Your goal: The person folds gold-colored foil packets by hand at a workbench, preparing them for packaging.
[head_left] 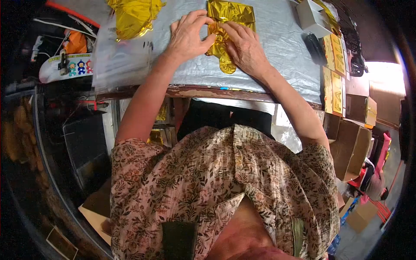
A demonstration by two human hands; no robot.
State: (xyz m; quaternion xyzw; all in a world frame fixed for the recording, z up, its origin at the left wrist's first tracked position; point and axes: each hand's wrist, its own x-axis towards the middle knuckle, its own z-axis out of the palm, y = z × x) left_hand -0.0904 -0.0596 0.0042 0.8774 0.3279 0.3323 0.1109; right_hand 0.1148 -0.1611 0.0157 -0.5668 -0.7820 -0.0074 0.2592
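Note:
A gold foil balloon (pixel 232 12), flat and folded in creases, lies on the silvery covered table. A rounded end of it points towards me. My left hand (pixel 190 35) is at its left edge; thumb and index finger are spread apart, their tips touching the foil. From the right, my right hand (pixel 246 47) rests on the foil with its fingers stretched across it and the thumb lower down. Part of the foil is hidden under the right fingers. Further left lies a second crumpled piece of gold foil (pixel 135 17).
Clear plastic bags (pixel 123 60) lie at the table's left. A white open box (pixel 313 18), a dark object (pixel 315 48) and yellow printed packets (pixel 333 89) line the right side. Cardboard boxes (pixel 353 149) stand on the right beyond the table. The table's worn front edge (pixel 195 92) is close to me.

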